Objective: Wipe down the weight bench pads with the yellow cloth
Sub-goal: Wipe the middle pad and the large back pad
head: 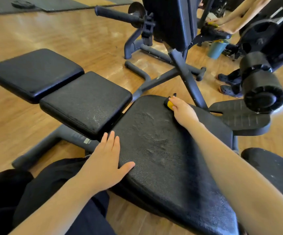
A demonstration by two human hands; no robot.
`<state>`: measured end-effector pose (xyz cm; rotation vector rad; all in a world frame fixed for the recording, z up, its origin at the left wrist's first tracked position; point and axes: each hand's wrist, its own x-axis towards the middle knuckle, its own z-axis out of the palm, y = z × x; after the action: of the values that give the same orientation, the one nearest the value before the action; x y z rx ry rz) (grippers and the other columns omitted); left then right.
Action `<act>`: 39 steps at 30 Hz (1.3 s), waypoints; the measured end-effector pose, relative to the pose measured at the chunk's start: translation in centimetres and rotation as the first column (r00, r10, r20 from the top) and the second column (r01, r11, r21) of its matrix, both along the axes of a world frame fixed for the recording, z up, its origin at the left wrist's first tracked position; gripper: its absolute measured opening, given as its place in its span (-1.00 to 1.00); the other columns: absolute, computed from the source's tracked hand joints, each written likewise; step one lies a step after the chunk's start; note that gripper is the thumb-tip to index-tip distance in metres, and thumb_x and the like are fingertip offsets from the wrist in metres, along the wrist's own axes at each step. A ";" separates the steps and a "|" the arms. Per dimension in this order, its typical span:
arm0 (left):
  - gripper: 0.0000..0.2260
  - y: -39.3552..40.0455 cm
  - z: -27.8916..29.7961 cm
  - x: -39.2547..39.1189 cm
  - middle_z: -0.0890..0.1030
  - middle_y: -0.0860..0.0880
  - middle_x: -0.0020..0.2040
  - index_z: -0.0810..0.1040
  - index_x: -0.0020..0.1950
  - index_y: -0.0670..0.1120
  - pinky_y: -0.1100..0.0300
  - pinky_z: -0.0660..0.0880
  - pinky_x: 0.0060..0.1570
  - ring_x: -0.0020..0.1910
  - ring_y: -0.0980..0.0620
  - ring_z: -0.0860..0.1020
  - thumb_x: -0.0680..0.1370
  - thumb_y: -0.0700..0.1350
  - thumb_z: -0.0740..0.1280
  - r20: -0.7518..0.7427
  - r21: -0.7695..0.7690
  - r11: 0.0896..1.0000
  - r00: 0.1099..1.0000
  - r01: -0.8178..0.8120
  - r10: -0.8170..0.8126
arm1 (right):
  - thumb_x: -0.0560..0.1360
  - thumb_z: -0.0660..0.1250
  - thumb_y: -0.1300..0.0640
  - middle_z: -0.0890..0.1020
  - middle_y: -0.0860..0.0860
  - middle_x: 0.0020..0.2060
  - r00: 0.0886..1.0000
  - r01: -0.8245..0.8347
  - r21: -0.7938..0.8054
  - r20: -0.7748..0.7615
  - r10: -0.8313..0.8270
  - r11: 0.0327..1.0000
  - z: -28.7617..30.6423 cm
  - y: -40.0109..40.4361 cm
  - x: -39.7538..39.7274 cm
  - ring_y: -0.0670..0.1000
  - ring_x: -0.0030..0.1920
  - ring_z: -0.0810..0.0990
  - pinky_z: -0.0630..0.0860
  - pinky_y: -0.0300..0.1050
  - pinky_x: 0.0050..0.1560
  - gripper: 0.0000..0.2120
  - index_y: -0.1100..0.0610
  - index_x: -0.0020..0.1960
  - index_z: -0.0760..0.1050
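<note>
the right hand [183,111] reaches out to the far edge of the large seat pad [162,150], pinching a bunched yellow cloth [169,104] under its fingertips and pressing it onto the vinyl. only a small fold of the cloth shows past the fingers; the rest is tucked beneath the hand. bunching it this way likely keeps a firm wad under the fingers so pressure goes straight into the textured surface.

the left hand [106,161] lies spread and flat on the near left edge of the same pad, fingers straight, thumb out across the top. it holds nothing; it seems to brace the body while the other arm stretches across.

the pad's middle shows scuffed, mottled patches, though whether these are damp streaks or wear cannot be told. two more square pads continue to the left: the middle pad [86,102] just beside the seat pad, and the end pad [34,73] beyond it. judging by where the cloth sits, the wiping is at the seat pad's far edge, with the other pads likely still to do.

further off, another person's arms [235,16] work at a neighbouring machine, with a teal bucket [217,48] on the wooden floor [52,34] beneath.
</note>
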<state>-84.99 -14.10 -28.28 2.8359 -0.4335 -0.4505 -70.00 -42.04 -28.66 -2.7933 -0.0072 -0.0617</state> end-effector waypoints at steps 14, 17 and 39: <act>-0.21 -0.1 0.4 -0.3 -0.23 -0.12 0.54 -0.18 0.53 -0.19 0.08 -0.13 0.46 0.51 -0.08 -0.24 0.54 0.28 0.06 0.004 -0.030 1.000 1.000 -0.011 0.011 | 0.61 0.07 0.16 0.27 0.03 0.44 0.871 0.443 0.291 0.085 -0.484 0.848 -0.9 -9.7 -12.2 0.03 0.45 0.21 0.10 -0.18 0.39 -0.62 0.12 0.41 0.28; -0.22 -0.2 0.5 -0.4 -0.22 -0.12 0.54 -0.18 0.53 -0.19 0.09 -0.13 0.46 0.51 -0.08 -0.24 0.55 0.27 0.06 0.005 -0.034 0.999 1.000 -0.012 0.012 | 0.60 0.07 0.18 0.27 0.05 0.45 0.864 0.462 0.281 0.075 -0.499 0.841 -1.2 -9.0 -13.8 0.04 0.45 0.20 0.08 -0.15 0.41 -0.61 0.15 0.42 0.27; -0.23 -0.7 -0.4 -0.3 -0.23 -0.10 0.54 -0.20 0.53 -0.17 0.08 -0.15 0.46 0.51 -0.08 -0.26 0.55 0.28 0.02 0.067 0.007 0.999 0.997 -0.048 0.047 | 0.58 -0.03 -0.08 0.52 0.23 0.17 0.856 0.515 0.068 -0.009 -0.516 0.854 0.9 -10.2 -4.8 0.25 0.18 0.45 0.37 0.06 0.11 -0.55 0.20 0.19 0.43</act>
<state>-85.32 -14.77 -28.66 2.8698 -0.3769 -0.3503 -74.78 -52.24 -27.78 -2.6436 0.7324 -0.2026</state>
